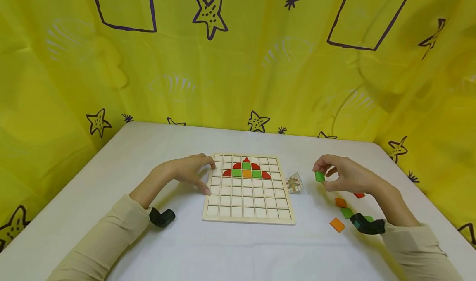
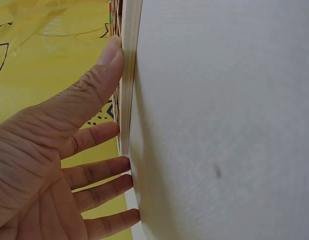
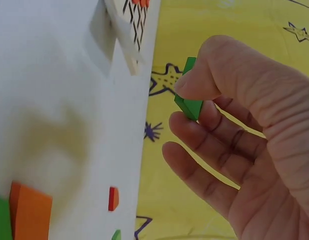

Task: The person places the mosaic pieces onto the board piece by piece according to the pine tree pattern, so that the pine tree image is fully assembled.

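Observation:
A wooden grid board (image 1: 249, 222) lies mid-table, its upper rows holding a pattern of red, green and orange tiles around an orange tile (image 1: 247, 173). At the board's left edge rests my left hand (image 1: 189, 171), thumb and fingers spread along the rim; the left wrist view shows the thumb (image 2: 112, 55) against the wooden side. Right of the board, my right hand (image 1: 343, 174) pinches a green square tile (image 1: 319, 177) between thumb and fingers, held above the table. In the right wrist view that green tile (image 3: 189, 102) is partly covered by the thumb.
A small pattern card (image 1: 294, 183) sits beside the board's right edge. Loose tiles lie below my right hand: an orange tile (image 1: 337, 225), a darker orange tile (image 1: 341, 202), a green tile (image 1: 347, 213) and a red tile (image 1: 359, 195). A yellow curtain (image 1: 238, 66) surrounds the white table.

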`<state>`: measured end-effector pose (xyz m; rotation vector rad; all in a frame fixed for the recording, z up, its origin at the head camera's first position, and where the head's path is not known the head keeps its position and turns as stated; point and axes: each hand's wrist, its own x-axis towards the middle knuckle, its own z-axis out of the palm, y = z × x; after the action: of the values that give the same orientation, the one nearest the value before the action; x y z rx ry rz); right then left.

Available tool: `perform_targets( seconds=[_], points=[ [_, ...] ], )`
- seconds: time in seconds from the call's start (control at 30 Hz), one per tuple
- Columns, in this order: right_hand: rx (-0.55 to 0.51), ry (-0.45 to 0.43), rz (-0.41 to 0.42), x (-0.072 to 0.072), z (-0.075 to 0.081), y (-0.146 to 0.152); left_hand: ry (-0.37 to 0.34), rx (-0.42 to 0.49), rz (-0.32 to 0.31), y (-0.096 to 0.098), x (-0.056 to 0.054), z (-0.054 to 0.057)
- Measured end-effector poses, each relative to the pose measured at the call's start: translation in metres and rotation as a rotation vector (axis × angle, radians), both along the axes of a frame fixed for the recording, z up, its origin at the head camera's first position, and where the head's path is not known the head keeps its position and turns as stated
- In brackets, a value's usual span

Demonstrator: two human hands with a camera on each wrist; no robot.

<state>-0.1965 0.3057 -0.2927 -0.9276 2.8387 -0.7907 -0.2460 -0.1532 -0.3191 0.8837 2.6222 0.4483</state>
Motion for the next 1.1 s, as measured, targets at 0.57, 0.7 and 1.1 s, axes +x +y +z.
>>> perform_targets(
  seconds=[0.57, 0.7, 1.1],
  points=[
    [-0.002, 0.013, 0.082, -0.013, 0.002, -0.051, -0.017, 0.016, 0.018, 0.0, 0.002, -0.004],
    [0.009, 0.01, 0.105, -0.017, 0.001, -0.062, -0.013, 0.015, 0.02, 0.0, 0.002, -0.003],
    [0.052, -0.03, 0.114, -0.024, -0.005, -0.096, -0.001, 0.018, 0.011, 0.0, 0.003, -0.001]
  ],
)
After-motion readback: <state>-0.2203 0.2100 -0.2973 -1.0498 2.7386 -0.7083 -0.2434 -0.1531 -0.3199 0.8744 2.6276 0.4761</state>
